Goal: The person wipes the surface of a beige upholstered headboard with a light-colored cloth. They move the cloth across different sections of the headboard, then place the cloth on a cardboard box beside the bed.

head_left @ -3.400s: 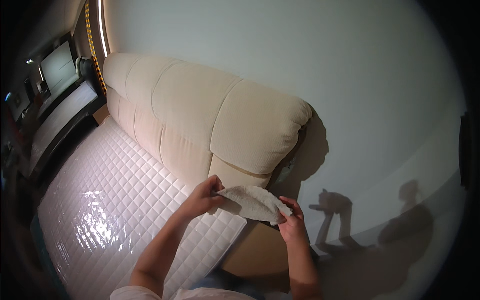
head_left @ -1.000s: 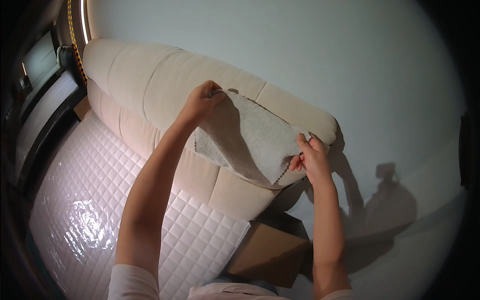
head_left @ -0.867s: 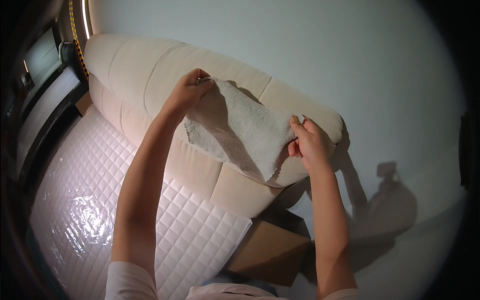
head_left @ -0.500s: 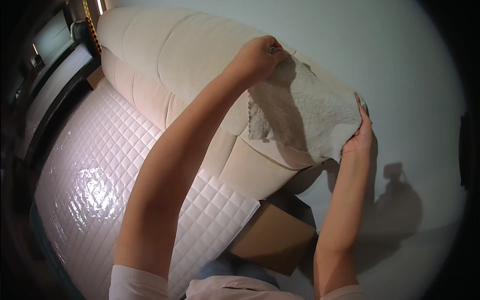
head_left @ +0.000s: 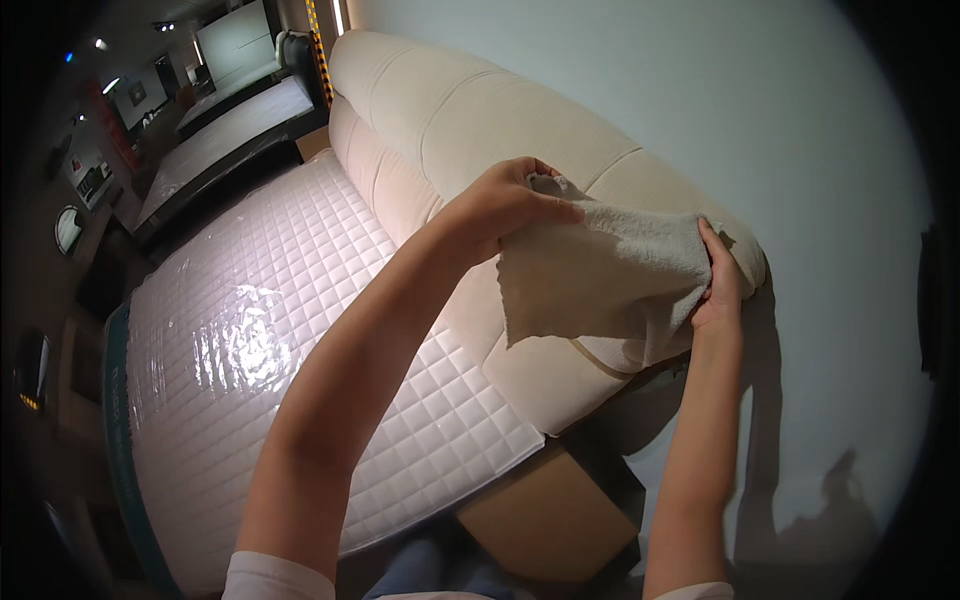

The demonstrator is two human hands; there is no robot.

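A pale grey cloth (head_left: 610, 275) with a frayed edge hangs stretched between my two hands. My left hand (head_left: 515, 205) is closed on its upper left corner, the fingertips partly hidden behind the fabric. At the right edge, my right hand (head_left: 721, 278) pinches the cloth, thumb in front and the other fingers behind it. Just behind the cloth is the cream padded headboard (head_left: 500, 110) of a bed, with stitched seams across it. Whether the cloth touches the headboard, I cannot tell.
Left of the headboard lies a white quilted mattress (head_left: 330, 270) under shiny clear plastic. A brown cardboard box (head_left: 550, 515) stands at the near end of the headboard. A pale wall (head_left: 830, 250) rises on the right. Another dark-framed bed (head_left: 220, 150) is farther off at the left.
Both hands have come lower in the picture with the cloth, the left one most. The cloth's top edge now runs more level. The view has shifted, showing more of the room at left.
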